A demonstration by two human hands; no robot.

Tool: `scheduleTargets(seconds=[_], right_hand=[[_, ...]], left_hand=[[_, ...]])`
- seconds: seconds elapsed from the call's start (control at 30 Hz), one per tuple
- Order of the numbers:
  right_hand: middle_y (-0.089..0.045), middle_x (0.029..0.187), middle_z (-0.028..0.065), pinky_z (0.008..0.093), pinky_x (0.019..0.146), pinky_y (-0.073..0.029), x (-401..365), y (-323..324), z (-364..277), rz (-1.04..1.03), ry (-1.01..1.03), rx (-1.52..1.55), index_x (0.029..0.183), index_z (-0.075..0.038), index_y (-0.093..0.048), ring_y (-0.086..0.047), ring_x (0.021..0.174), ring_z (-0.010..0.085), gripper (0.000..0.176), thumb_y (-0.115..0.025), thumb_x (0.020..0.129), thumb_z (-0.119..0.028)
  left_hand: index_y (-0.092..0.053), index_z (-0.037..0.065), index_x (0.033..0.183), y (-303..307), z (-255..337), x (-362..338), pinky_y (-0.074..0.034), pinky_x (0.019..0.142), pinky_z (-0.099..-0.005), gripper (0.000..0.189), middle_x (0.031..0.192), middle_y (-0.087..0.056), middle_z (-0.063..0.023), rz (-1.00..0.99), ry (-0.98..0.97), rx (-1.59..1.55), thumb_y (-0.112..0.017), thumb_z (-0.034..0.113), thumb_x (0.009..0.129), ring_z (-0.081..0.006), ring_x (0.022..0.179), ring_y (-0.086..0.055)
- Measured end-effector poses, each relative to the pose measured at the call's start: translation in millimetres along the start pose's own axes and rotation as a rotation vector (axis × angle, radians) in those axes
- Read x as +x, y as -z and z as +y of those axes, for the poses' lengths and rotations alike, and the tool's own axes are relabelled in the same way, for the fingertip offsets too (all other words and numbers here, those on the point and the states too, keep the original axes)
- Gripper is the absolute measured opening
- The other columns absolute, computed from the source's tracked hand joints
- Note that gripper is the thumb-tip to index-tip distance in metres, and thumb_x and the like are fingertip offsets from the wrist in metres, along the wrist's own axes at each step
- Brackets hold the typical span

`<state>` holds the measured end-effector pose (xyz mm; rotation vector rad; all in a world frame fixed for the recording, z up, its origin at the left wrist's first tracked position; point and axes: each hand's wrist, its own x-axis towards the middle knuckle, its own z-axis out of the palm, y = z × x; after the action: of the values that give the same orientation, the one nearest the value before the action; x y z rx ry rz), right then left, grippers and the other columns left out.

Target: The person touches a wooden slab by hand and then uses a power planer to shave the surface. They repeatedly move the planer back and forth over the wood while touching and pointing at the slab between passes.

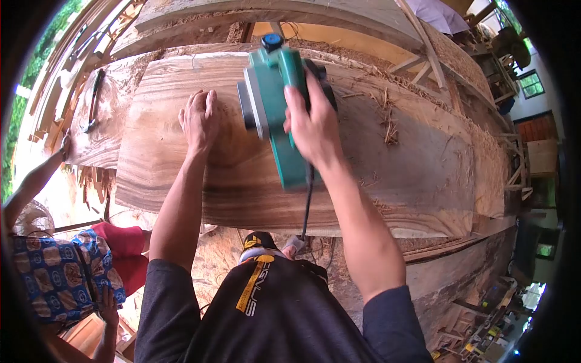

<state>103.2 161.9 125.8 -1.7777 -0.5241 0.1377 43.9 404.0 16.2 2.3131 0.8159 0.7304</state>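
A wide wooden board (163,139) with wavy grain lies across the bench in front of me. My right hand (311,124) is wrapped round the handle of a green power planer (266,91), which stands over the middle of the board, slightly blurred. A black cord hangs from the planer's near end. To the left of the tool, my left hand (200,118) rests on the board with its fingers spread, holding nothing. Curled wood shavings (388,118) lie on the board to the right of the planer.
At the left, a person in a blue patterned garment (54,272) has one hand at the wood's edge. A hammer-like tool (94,100) lies on the wood at upper left. Timber beams (272,21) run beyond the board. Shavings cover the floor below.
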Motion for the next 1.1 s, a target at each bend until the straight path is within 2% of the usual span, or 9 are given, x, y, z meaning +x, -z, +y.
scheduleTargets(seconds=[0.17,0.3,0.37,0.47,0.53,0.6,0.73,1.03,1.1], right_hand=[[-0.069,0.094,0.0120,0.0337,0.068,-0.056,-176.8,65.1,-46.6,-0.073,-0.236,0.047,0.153,0.002,-0.039,-0.067,0.075,0.0169,0.056,-0.057,0.102,-0.014],[-0.068,0.078,0.0113,0.0329,0.067,-0.057,-315.1,117.4,-47.6,-0.122,-0.261,-0.105,0.146,0.012,-0.040,-0.069,0.067,0.0185,0.063,-0.060,0.095,-0.019],[-0.069,0.078,0.0117,0.0331,0.068,-0.058,-316.7,116.5,-51.0,-0.098,-0.278,-0.097,0.142,0.014,-0.045,-0.071,0.069,0.0209,0.062,-0.061,0.095,-0.023],[-0.070,0.090,0.0165,0.0347,0.069,-0.058,-290.6,103.7,-40.2,-0.078,-0.214,-0.101,0.141,0.015,-0.045,-0.072,0.070,0.0229,0.062,-0.062,0.095,-0.023],[-0.060,0.076,0.0095,0.0291,0.061,-0.051,-252.0,86.7,-39.0,-0.097,-0.149,-0.081,0.147,0.015,-0.033,-0.059,0.062,0.0143,0.061,-0.053,0.100,-0.019],[-0.069,0.099,0.0185,0.0336,0.064,-0.057,-216.9,72.0,-38.9,-0.050,-0.187,-0.034,0.147,0.011,-0.041,-0.070,0.068,0.0201,0.058,-0.057,0.098,-0.015],[-0.069,0.096,0.0147,0.0317,0.059,-0.055,-144.0,47.4,-38.0,-0.017,-0.163,0.001,0.150,0.003,-0.042,-0.066,0.063,0.0154,0.053,-0.054,0.101,-0.015],[-0.071,0.090,0.0220,0.0468,0.073,-0.055,71.7,-22.8,16.2,0.054,0.055,-0.033,0.136,-0.004,-0.055,-0.072,0.083,0.0386,0.045,-0.054,0.104,-0.034],[-0.071,0.091,0.0224,0.0480,0.074,-0.055,74.4,-20.5,19.8,0.017,0.062,-0.012,0.138,-0.004,-0.054,-0.071,0.084,0.0404,0.047,-0.054,0.104,-0.036]], left_hand=[[-0.071,0.008,0.119,3.3,4.8,-1.8,-0.024,0.118,-0.0529,0.048,0.138,-0.062,-0.0105,-0.038,0.036,0.030,-0.050,0.049,0.103,-0.0292,0.134,-0.053],[-0.071,0.009,0.120,-0.1,3.5,-3.6,-0.023,0.119,-0.0530,0.049,0.141,-0.060,-0.0105,-0.015,0.039,0.061,-0.050,0.049,0.103,-0.0288,0.135,-0.052],[-0.071,0.008,0.121,-0.5,5.8,-4.9,-0.023,0.120,-0.0528,0.049,0.142,-0.060,-0.0111,-0.011,0.031,0.033,-0.049,0.048,0.104,-0.0287,0.136,-0.051],[-0.070,0.005,0.121,1.7,9.3,-6.4,-0.029,0.116,-0.0480,0.047,0.137,-0.062,-0.0147,0.020,0.018,-0.034,-0.049,0.044,0.105,-0.0315,0.132,-0.054],[-0.070,0.003,0.121,3.7,5.2,-6.6,-0.033,0.113,-0.0455,0.046,0.134,-0.064,-0.0165,0.033,0.015,-0.093,-0.050,0.042,0.105,-0.0334,0.128,-0.055],[-0.069,0.002,0.119,4.4,6.6,-10.1,-0.039,0.107,-0.0437,0.043,0.124,-0.068,-0.0180,0.067,0.039,-0.165,-0.051,0.038,0.105,-0.0356,0.120,-0.058],[-0.068,0.001,0.118,5.7,5.9,-12.3,-0.040,0.104,-0.0441,0.041,0.118,-0.069,-0.0178,0.043,0.061,-0.240,-0.050,0.037,0.105,-0.0351,0.117,-0.059],[-0.069,0.004,0.118,10.5,15.2,-12.0,-0.035,0.109,-0.0431,0.042,0.123,-0.068,-0.0154,0.011,0.017,-0.146,-0.049,0.038,0.105,-0.0330,0.120,-0.059],[-0.070,0.005,0.119,8.1,6.8,-9.1,-0.032,0.112,-0.0448,0.043,0.132,-0.066,-0.0145,-0.006,-0.020,-0.119,-0.051,0.040,0.104,-0.0324,0.127,-0.056]])
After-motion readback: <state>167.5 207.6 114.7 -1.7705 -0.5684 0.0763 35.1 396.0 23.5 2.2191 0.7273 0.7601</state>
